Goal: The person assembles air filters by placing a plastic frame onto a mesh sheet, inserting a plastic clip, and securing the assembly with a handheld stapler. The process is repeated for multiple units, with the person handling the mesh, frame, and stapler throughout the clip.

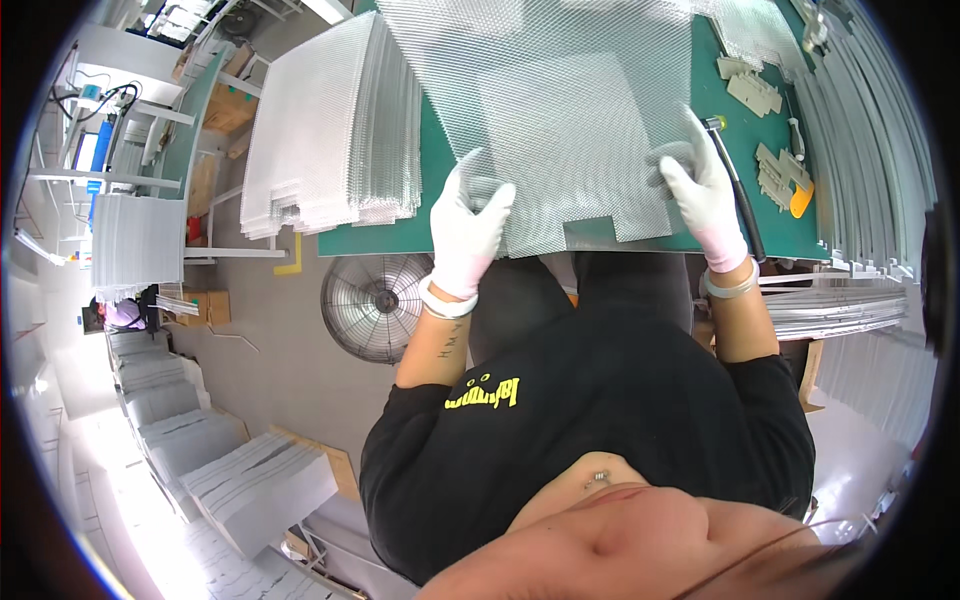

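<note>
A silvery mesh sheet [570,90] with a notched near edge lies before me on the green table [370,240], seemingly over more mesh. White gloves with grey fingertips cover both hands. At the sheet's left edge is my left hand [468,225], its index finger stretched and its thumb apart, pointing inward. Across from it, my right hand [708,195] stands beside the right edge, fingers raised and thumb spread from them. Whether the curled fingertips touch the mesh cannot be made out.
A tall stack of mesh sheets [310,130] stands left. Right lie a hammer [740,190], small pale plates [752,92], an orange-handled tool [801,200] and stacked panels [870,150]. A round fan [375,305] stands on the floor below the table's left edge.
</note>
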{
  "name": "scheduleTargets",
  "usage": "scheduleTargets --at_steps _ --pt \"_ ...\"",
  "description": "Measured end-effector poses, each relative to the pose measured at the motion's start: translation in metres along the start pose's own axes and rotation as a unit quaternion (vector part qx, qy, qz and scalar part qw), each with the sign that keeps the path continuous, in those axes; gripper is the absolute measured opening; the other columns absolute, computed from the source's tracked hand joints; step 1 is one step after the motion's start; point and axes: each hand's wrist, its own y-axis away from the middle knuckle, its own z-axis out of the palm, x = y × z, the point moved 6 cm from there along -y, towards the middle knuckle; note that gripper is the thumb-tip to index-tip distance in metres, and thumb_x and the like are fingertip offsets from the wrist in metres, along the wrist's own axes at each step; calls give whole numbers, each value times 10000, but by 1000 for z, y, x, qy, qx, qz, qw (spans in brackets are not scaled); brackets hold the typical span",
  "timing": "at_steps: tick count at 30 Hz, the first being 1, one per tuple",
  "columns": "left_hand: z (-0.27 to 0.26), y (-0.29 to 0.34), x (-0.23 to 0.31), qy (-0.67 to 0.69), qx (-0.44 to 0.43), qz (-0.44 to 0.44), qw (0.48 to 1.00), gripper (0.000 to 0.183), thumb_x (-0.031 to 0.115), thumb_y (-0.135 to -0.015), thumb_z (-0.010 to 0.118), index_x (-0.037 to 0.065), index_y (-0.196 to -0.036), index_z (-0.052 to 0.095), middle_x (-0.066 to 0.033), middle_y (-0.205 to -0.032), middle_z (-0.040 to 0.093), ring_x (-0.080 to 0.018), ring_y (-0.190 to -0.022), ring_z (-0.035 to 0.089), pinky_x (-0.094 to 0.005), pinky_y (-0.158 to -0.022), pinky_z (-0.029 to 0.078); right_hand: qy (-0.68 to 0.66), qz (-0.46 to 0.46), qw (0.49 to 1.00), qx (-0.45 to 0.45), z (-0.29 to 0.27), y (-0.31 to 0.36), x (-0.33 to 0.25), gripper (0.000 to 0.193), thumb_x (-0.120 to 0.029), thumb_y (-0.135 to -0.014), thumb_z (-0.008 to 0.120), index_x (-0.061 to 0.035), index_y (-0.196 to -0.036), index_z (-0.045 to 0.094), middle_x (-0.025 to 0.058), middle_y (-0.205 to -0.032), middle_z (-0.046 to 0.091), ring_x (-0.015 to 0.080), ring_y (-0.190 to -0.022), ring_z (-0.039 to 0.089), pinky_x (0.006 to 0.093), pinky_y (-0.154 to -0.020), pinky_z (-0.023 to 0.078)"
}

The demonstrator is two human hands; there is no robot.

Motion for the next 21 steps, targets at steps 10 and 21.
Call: scheduleTargets --at_steps 10,21 --pt "19 -5 -52 -322 28 24 946 767 280 -789 750 -62 -1396 430 -134 -726 606 -246 -653 609 -352 -695 516 356 29 934 3 1 -7 50 704 -220 -876 636 -90 -1499 336 232 -919 672 413 -861 655 442 -789 527" --pt "22 -5 -66 -409 -4 27 912 776 314 -827 726 -64 -1421 400 -264 -1316 565 -363 -1187 584 -387 -1003 462 437 -84 895 15 5 -8 70 562 -271 -895 630 -78 -1399 475 169 -1061 657 343 -951 648 406 -819 528"
